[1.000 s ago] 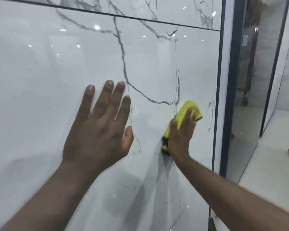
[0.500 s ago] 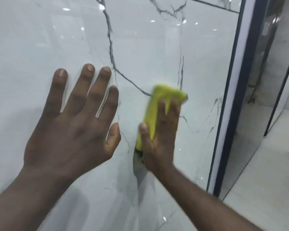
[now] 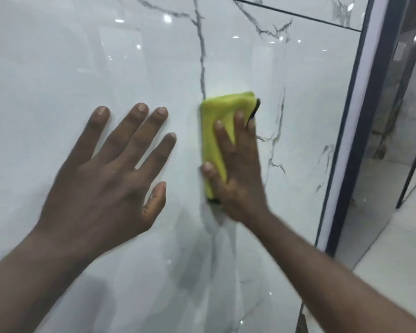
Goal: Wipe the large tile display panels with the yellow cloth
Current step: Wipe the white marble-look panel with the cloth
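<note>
We note the yellow cloth [image 3: 216, 126] folded into an upright oblong pad, bright yellow with dark edging at its upper right corner and lower end, lying flat against the glossy white, grey-veined tile panel [image 3: 82, 56] just below a dark vertical vein [image 3: 202, 56]. Our right hand [image 3: 240, 174] presses it to the panel with straight, flat fingers, slightly blurred. Our left hand [image 3: 106, 179] rests just beside it, fingers spread wide apart on the bare tile.
</note>
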### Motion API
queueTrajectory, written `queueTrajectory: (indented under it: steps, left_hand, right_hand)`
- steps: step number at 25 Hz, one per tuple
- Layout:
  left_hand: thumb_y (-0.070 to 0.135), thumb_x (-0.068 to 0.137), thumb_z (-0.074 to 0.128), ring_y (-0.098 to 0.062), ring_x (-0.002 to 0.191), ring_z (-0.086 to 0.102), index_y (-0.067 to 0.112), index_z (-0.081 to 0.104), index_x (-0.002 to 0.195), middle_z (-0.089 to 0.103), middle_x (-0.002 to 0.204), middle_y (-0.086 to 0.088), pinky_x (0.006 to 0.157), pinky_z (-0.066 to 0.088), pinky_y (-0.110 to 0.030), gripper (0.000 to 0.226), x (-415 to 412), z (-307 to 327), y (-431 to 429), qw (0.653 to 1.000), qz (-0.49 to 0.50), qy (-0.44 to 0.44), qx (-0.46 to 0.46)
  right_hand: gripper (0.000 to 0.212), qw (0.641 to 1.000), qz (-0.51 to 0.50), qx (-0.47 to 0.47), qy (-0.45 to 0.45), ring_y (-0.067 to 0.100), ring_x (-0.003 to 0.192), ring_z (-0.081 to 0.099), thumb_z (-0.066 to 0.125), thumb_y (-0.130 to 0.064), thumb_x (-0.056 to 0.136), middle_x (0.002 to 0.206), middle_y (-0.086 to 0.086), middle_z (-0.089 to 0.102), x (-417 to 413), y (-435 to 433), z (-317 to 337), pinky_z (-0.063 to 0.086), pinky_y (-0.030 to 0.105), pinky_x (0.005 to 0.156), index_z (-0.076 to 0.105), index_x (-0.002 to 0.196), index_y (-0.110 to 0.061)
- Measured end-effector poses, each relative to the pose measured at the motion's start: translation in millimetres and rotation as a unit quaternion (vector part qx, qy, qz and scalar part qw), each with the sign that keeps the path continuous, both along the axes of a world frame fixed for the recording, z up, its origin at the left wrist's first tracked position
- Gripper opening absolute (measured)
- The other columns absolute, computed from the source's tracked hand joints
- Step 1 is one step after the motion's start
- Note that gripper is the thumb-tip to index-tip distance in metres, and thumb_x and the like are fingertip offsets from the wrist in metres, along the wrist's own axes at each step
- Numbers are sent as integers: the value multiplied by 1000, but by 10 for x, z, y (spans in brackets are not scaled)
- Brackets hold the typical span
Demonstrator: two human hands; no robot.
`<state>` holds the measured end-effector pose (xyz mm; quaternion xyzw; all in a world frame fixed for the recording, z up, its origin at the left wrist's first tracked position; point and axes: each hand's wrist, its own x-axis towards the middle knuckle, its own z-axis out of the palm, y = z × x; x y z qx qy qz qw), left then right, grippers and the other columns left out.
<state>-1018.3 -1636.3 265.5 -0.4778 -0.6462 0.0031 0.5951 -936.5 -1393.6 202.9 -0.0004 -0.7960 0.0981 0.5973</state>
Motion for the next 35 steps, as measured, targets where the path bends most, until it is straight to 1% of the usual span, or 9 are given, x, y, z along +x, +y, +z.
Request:
queueTrajectory:
  steps: [2,5,10,14,19,24,28,33,35]
  left_hand:
    - [34,102,55,-34,164,32,8,52,161,31,177,-14,132,20,-66,64,3,-17,-243,1000,10,-8,9]
    - [35,103,54,-34,165,28,8,51,161,29,178,-15,132,19,-66,64,-34,-25,-798,1000,22,-16,6]
    - [36,103,51,-37,164,29,7,51,161,29,178,-16,133,16,-66,65,-210,8,-1655,1000,19,-18,12]
    - [35,104,52,-39,163,31,4,50,161,29,177,-19,133,17,-64,65,-306,-96,-2010,1000,8,-7,6]
    - [36,104,49,-44,163,27,-3,42,159,25,177,-25,134,14,-64,68,-343,-172,-1973,999,16,25,-33]
    - [41,104,42,-42,164,24,-3,42,159,24,177,-24,134,8,-65,70,-364,-152,-1987,1000,-2,-6,-29]
    - [42,105,38,-41,165,23,-2,42,158,22,178,-23,134,6,-65,69,-394,-157,-1952,1000,-2,-6,-29]
    - [41,105,43,-40,165,25,-1,44,158,24,178,-21,133,12,-65,67,-381,-173,-1958,1000,13,6,-25]
    - [41,106,43,-41,165,25,-1,44,158,24,178,-22,133,14,-66,67,-382,-173,-1952,999,20,18,-30]
  right_hand:
    - [69,991,-32,-96,83,23,166,1,51,-51,107,177,-2,6,-109,194,157,6,48,134,26,167,-27]
    - [82,878,-49,-464,111,21,166,-2,34,-66,99,179,-5,2,-212,-624,-119,7,52,132,15,170,-31]
    - [66,999,-22,27,35,27,165,-1,55,-37,108,176,3,7,-240,-1406,133,7,49,133,27,166,-20]
    - [78,916,-30,-392,80,12,165,-7,41,-60,104,178,-10,-3,-312,-1749,30,3,49,133,13,171,-31]
    - [78,995,9,-45,-84,22,164,-16,57,-38,109,177,-6,-15,-41,-2099,-115,-4,45,134,11,170,-24]
    - [80,930,-54,-362,-24,16,164,-15,47,-46,107,178,-2,-16,-162,-2168,-136,0,54,133,1,171,-29]
    - [74,990,9,-141,-29,17,164,-16,55,-28,111,178,-6,-12,-181,-2294,-26,-5,49,134,11,170,-24]
    - [76,913,-39,-404,39,10,164,-12,43,-51,106,178,-11,-11,-311,-2212,-160,0,50,133,7,171,-35]
    - [73,956,-9,-293,-11,14,163,-18,45,-44,109,177,-9,-17,-301,-2492,-261,-4,47,133,8,171,-31]
